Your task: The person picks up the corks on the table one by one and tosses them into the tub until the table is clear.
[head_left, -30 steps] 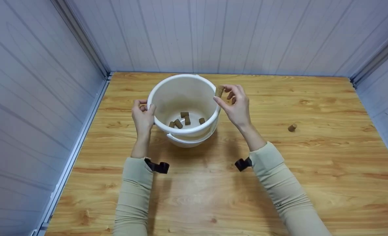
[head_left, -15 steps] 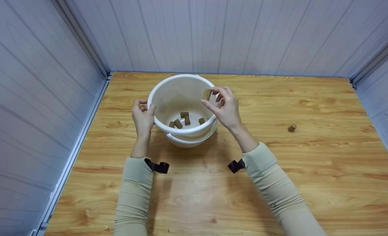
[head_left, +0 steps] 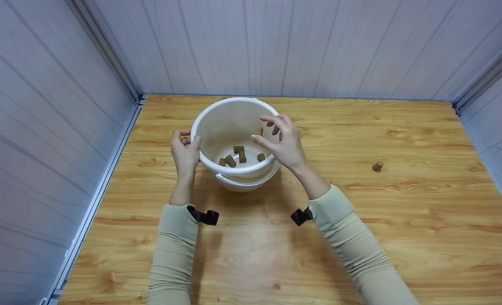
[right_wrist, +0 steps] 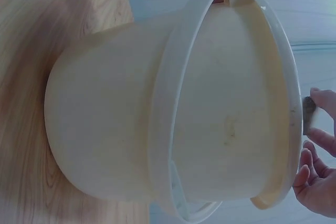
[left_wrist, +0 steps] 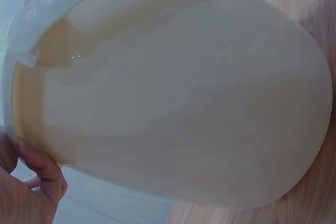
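My left hand (head_left: 185,154) pinches the left rim of a white bucket (head_left: 238,171), thumb inside and fingers outside. The left wrist view shows those fingers (left_wrist: 44,174) curled at the rim. Over the right rim reaches my right hand (head_left: 288,146), its thumb and index finger spread apart. A cork (right_wrist: 308,109) shows dark beside those fingertips in the right wrist view; from the head it is a faint blur just below them, inside the bucket. Several brown corks (head_left: 242,156) lie on the bucket's floor. The bucket stands upright, its handle (head_left: 247,184) hanging down in front.
One more cork (head_left: 377,166) sits on the wooden tabletop (head_left: 424,220) to the right. Pale panel walls (head_left: 318,46) close off the back and both sides. Black wrist cameras (head_left: 208,217) are strapped to both sleeves.
My right hand has moved left from the bucket's right rim to over its opening. Its thumb and index finger have parted and let go of the cork. The left hand stays put.
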A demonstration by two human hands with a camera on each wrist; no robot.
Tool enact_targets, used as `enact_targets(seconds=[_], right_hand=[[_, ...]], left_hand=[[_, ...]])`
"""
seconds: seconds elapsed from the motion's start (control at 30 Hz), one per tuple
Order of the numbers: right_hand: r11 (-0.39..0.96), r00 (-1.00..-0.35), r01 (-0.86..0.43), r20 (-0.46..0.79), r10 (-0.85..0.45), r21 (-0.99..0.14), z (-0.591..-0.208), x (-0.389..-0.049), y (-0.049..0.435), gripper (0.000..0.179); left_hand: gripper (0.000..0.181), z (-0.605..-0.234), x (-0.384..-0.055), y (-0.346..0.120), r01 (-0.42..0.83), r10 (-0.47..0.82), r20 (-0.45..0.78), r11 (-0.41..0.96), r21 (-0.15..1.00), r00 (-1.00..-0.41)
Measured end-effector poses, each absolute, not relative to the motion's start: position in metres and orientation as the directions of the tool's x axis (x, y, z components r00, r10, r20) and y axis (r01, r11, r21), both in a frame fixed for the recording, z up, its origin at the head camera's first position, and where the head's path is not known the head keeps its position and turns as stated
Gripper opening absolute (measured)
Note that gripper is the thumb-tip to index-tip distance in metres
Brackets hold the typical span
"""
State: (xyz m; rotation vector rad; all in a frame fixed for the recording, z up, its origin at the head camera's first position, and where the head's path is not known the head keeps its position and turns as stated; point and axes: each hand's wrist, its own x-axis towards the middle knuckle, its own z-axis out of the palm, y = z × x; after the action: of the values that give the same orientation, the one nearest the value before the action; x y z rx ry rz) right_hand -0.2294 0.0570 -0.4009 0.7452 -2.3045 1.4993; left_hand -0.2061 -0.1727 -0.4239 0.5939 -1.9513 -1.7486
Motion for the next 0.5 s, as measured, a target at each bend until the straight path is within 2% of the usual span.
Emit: enact_targets(seconds=[0.5], right_hand=[[0.303,-0.843,-0.537,0.488,-0.227,-0.787,-0.4024,-0.2281,0.0651,0.038]], left_hand=[[0.018,-0.4235,-0.2059,-0.1713,-0.034,-0.594,0.043,0.119,0.992,-0.803]])
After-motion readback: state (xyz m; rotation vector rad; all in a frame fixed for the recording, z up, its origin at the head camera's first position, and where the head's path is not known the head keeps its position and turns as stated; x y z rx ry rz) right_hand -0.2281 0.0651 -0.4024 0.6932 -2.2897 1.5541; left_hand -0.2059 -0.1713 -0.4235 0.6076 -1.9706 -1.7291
